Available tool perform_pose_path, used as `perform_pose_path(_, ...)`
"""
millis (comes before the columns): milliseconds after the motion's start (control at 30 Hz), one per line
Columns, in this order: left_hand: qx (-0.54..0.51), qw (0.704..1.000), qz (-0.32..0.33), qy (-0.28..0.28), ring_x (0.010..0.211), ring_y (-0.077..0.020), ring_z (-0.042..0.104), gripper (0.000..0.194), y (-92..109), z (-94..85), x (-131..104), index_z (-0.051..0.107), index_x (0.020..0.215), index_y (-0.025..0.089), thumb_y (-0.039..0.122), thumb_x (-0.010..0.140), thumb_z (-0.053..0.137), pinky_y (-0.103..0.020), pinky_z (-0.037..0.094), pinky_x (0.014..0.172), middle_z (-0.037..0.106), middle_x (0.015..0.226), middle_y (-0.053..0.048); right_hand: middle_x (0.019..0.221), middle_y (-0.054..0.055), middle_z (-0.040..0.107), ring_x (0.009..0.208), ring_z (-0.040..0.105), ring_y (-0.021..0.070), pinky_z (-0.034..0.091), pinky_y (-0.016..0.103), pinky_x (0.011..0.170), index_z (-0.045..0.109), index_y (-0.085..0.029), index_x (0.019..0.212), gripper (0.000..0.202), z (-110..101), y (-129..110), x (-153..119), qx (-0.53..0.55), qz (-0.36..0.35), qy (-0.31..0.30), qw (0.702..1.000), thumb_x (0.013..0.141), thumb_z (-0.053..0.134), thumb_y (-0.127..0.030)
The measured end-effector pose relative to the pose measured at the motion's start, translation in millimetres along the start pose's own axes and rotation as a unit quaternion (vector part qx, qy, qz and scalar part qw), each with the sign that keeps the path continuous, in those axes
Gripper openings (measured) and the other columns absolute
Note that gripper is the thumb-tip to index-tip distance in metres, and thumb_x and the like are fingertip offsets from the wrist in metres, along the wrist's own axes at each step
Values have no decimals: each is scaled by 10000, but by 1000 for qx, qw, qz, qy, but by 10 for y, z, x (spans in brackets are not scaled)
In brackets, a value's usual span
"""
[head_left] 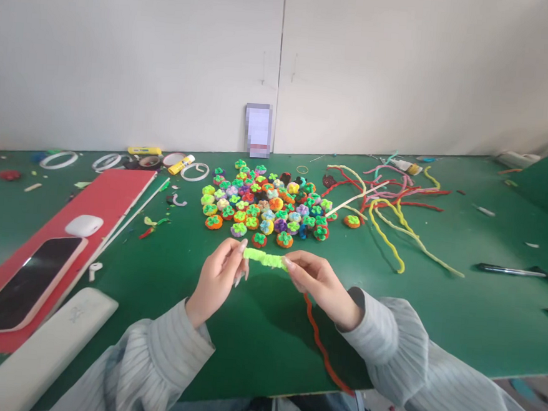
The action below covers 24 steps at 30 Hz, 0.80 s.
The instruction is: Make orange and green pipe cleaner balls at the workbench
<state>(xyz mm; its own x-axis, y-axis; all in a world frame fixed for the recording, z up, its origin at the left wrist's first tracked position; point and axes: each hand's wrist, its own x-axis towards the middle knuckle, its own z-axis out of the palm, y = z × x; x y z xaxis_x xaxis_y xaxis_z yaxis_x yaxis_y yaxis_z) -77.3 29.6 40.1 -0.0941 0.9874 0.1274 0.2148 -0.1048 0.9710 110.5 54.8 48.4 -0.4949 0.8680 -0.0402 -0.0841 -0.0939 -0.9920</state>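
My left hand (222, 274) pinches one end of a short, bumpy lime-green pipe cleaner (265, 259), folded or coiled along its length. At its other end, the fingers of my right hand (315, 280) are closed on it. An orange pipe cleaner (320, 343) trails from beneath my right hand down to the table's front edge; whether the fingers hold it too is hidden. Just beyond both hands lies a cluster of small fuzzy pipe-cleaner pieces (276, 203) in many colours, many topped with green leaf shapes. One orange piece with a green top (352, 221) sits apart on the right.
Loose pipe cleaners (395, 220) spread at the right, near a black pen-like tool (516, 270). On the left are a red board (110, 188), a phone (27, 285), a white earbud case (83, 225) and a long white object (52, 353). Another screen (258, 129) leans on the wall.
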Motion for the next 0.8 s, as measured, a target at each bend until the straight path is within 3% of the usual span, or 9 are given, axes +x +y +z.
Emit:
perform_pose_path(167,-3,1000,-4,24,436,-66,418,291,-1,-10,3,404,646,190,351,889,413,-200,365,496,384,468,70,602,-19,523,522,500,101,396,232,491,580,-158,843,259,11,30,-24,-42,-46,39,997,727,657,-375)
perform_pose_path(333,-6,1000,3,24,433,-66,417,287,19,-5,-19,402,643,190,341,886,419,-201,375,505,388,465,70,507,-45,453,430,386,74,312,208,401,615,-153,867,246,0,72,-55,-145,-61,79,984,737,649,-359)
perform_pose_path(467,1,999,8,32,437,-69,419,278,30,4,-27,415,650,191,341,884,421,-202,381,516,396,465,70,557,-19,502,441,358,69,320,208,413,661,-164,879,214,-17,65,-77,-264,-128,98,951,761,630,-341)
perform_pose_path(600,6,1000,2,31,446,-73,429,278,44,-2,-19,412,650,193,342,884,417,-202,384,522,392,467,68,624,26,591,497,471,114,409,241,490,664,-181,958,243,-35,38,-92,-345,-161,71,922,816,566,-352)
perform_pose_path(700,10,1000,3,28,437,-74,424,284,51,-1,-25,405,644,195,344,885,414,-203,385,518,392,465,65,826,66,675,660,594,169,476,277,616,645,-196,1009,253,-52,31,-88,-343,-158,39,925,856,508,-345)
perform_pose_path(800,19,999,6,28,427,-73,414,292,56,4,-33,401,636,195,348,884,415,-201,378,506,393,461,63,944,61,681,796,631,197,489,297,716,628,-211,1048,259,-67,28,-73,-330,-153,4,931,878,472,-328)
